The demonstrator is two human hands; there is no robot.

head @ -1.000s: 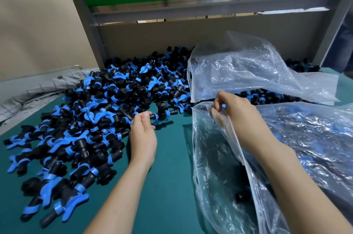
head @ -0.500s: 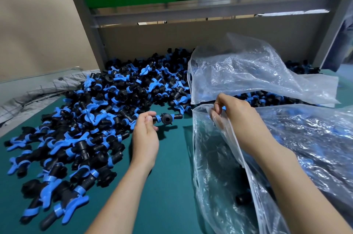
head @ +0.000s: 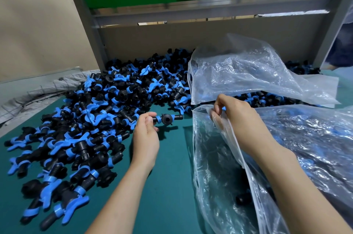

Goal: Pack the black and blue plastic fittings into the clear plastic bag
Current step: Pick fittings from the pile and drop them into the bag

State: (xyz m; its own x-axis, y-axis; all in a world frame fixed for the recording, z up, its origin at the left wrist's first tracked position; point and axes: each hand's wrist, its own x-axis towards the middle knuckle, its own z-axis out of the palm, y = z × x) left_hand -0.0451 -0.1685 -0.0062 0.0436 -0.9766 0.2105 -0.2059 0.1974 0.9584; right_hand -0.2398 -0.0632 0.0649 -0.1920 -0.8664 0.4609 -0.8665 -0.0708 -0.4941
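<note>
Hundreds of black and blue fittings lie heaped on the green table, spreading from nine to twelve o'clock. Near the centre the left hand pinches a single fitting by one end, just off the heap. At three o'clock the right hand grips the rim of the clear plastic bag, keeping its mouth open. This looks like the carrying step. Next, the fitting needs moving rightward and releasing inside the mouth.

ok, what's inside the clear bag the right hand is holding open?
Through the clear plastic bag, gripped at its rim by the right hand, at least one dark fitting shows near the bottom. Glare and wrinkled film hide the rest.
</note>
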